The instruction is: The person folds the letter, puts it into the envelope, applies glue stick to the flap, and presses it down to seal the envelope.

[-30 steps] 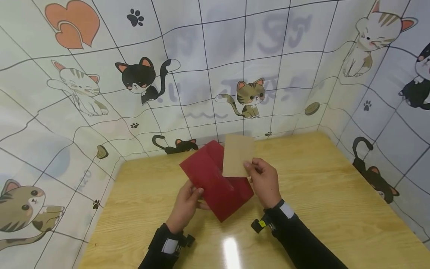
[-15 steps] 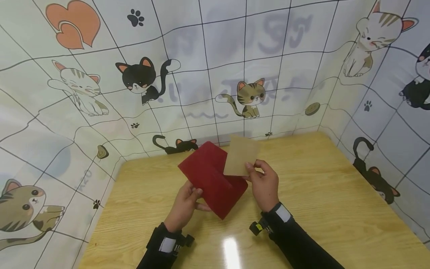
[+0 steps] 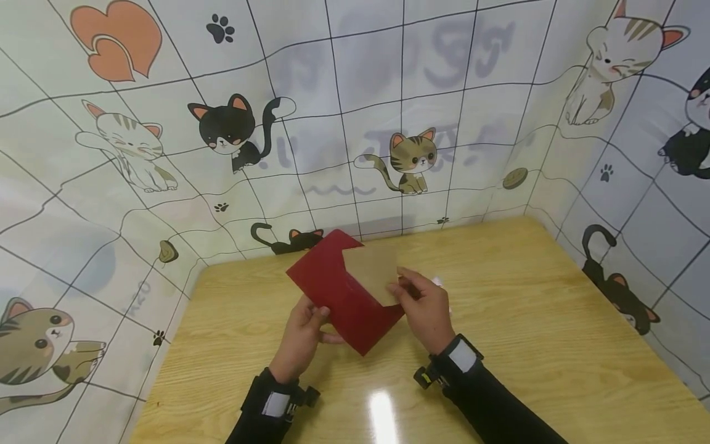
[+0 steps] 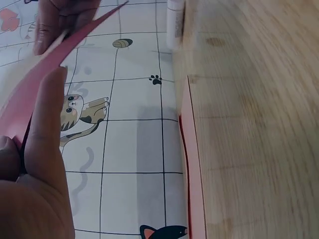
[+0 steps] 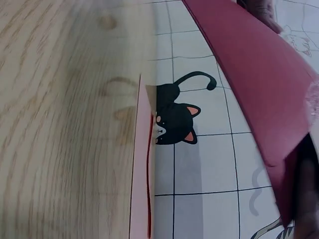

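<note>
My left hand point(image 3: 299, 339) grips a red envelope point(image 3: 338, 296) at its lower left edge, thumb on top and fingers underneath. The envelope is held tilted above the table. A tan card point(image 3: 371, 268) pokes out of its opening, the card's lower left part hidden behind the red front. My right hand point(image 3: 429, 308) pinches that card at its right side, fingertips close to the envelope's mouth. In the left wrist view, a straight finger point(image 4: 47, 114) lies along the underside of the envelope point(image 4: 30, 94). The right wrist view has the envelope point(image 5: 264, 74) sloping across its right side.
On the wooden table point(image 3: 527, 296), a flat pink-red piece point(image 5: 141, 174) lies by the far edge, hidden in the head view. A white cylindrical thing point(image 4: 175, 22) stands there too, mostly behind the right hand in the head view. A cat-patterned cloth point(image 3: 333, 123) encloses the table.
The card has moved left and down, its lower part now inside the red envelope. My right hand has shifted slightly left with it, uncovering a bit of white behind. The envelope has moved slightly left.
</note>
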The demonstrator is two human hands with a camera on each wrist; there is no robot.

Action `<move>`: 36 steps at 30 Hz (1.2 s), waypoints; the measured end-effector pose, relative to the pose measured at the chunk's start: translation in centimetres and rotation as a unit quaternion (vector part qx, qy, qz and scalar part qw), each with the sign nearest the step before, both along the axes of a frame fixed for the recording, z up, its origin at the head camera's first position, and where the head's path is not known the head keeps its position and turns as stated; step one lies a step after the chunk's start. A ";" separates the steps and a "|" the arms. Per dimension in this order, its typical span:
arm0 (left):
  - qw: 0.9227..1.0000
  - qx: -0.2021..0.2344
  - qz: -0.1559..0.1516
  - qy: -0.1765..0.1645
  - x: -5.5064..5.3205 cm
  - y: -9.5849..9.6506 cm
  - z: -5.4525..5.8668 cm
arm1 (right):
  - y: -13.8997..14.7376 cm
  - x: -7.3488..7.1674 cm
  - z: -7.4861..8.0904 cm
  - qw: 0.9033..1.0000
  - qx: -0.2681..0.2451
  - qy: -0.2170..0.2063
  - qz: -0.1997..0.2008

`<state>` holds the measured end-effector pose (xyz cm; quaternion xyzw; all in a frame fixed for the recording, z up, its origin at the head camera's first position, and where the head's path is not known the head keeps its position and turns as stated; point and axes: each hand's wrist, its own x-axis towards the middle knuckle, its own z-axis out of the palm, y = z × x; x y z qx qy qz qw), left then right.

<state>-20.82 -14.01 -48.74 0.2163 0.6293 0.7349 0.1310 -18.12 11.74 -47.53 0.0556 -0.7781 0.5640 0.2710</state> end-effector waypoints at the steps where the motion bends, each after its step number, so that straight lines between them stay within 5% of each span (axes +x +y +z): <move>1: 1.000 0.002 0.003 0.003 0.0 0.0 0.0 | -0.1 0.1 0.1 1.000 0.005 -0.004 0.004; 18: 1.000 0.000 0.030 0.004 0.4 0.5 0.3 | -0.7 0.6 -0.2 0.995 0.062 0.031 0.066; 28: 0.999 -0.014 0.037 0.010 0.5 0.5 0.1 | -0.6 0.7 -0.3 0.992 0.051 0.026 0.111; 36: 0.999 -0.021 0.033 0.016 0.5 0.6 0.3 | -0.9 1.4 1.5 0.990 0.035 -0.007 0.137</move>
